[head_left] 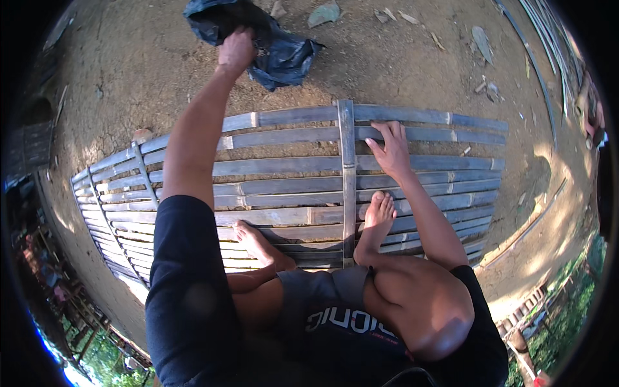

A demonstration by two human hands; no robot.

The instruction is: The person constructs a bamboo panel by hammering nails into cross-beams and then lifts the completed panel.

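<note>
My left arm stretches forward past the far edge of the bamboo slat platform (pixel 277 168). Its hand, my left hand (pixel 237 50), is closed at the mouth of a crumpled black plastic bag (pixel 284 61) on the dirt; the fingertips are hidden among its folds. What the bag contains cannot be made out. My right hand (pixel 391 151) rests on the far slats, right of the crosspiece (pixel 347 148), its fingers apart and nothing in them. Both my bare feet stand on the slats nearer to me.
Brown dirt ground (pixel 148 77) surrounds the platform. Dry leaves (pixel 324 14) and scraps lie beyond it. Long thin poles (pixel 548 39) are at the far right, and a stick (pixel 529 226) lies on the ground to the right. Green plants (pixel 567 309) grow at the lower right.
</note>
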